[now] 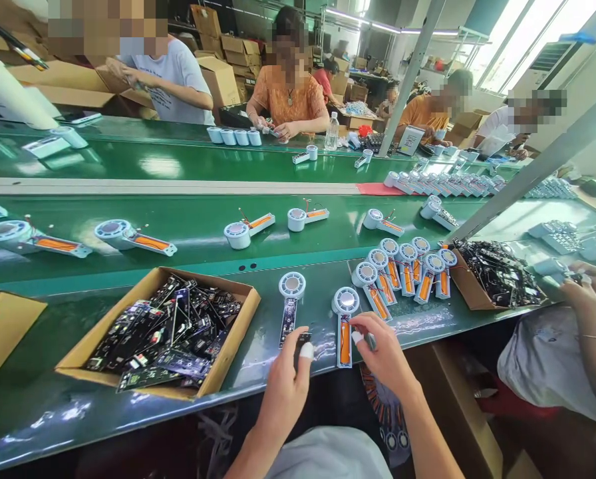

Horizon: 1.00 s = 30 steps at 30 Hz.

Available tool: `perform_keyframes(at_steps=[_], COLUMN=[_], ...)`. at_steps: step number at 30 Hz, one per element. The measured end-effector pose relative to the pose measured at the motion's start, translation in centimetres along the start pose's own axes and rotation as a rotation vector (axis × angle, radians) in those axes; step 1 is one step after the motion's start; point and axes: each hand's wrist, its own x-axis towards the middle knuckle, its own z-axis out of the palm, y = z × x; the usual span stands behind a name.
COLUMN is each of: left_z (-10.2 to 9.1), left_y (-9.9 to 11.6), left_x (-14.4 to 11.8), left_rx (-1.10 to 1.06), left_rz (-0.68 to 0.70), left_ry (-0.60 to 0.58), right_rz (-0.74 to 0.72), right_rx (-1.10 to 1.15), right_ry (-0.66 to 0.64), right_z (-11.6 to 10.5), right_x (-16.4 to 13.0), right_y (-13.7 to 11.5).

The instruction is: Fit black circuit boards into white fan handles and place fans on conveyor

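Nowhere legible writing: right hand (382, 352) on fan shell (344, 326).

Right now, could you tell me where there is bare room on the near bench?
Bare green shows between the cardboard box and the left hand. It is crowded right of the right hand, around the cluster of fan bodies.

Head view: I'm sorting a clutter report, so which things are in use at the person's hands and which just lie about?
In use:
left hand pinching a small black part
right hand on the fan with the orange battery
fan with a black board

Lying about:
box of black boards
cluster of fans
water bottle
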Motion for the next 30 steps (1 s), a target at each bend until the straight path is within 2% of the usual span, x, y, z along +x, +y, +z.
perform_keyframes(at_steps=[2, 7, 9, 13, 17, 21, 25, 30], left_z=[0.9, 3.4, 3.8, 3.7, 3.5, 3.5, 3.6, 3.2], left_y=[0.4, 1.7, 1.8, 1.6, 1.7, 1.4, 0.5, 0.2], left_x=[-0.2, 0.6, 1.1, 1.4, 1.2, 1.3, 1.7, 2.5], left_rx=[0.012, 0.062, 0.027, -0.084, -0.147, -0.179, -0.290, -0.458], left_rz=[0.030, 0.070, 0.050, -0.039, -0.049, -0.052, -0.089, -0.199], left_ry=[-0.010, -0.110, -0.131, -0.203, -0.208, -0.215, -0.238, -0.287], right_rz=[0.009, 0.152, 0.186, 0.318, 0.404, 0.363, 0.281, 0.002], right_rx=[-0.092, -0.226, -0.303, -0.468, -0.503, -0.260, -0.026, 0.140], right_ry=[0.015, 0.093, 0.046, -0.137, -0.173, -0.128, -0.095, -0.081], right_z=[0.4, 1.5, 1.9, 2.8, 3.2, 3.1, 3.2, 3.0], right_x=[-0.2, -0.7, -1.0, -0.8, 0.0, 0.0, -1.2, -2.4], right_y=[-0.5, -1.2, -1.8, -3.5, -3.7, -2.4, -1.8, -2.0])
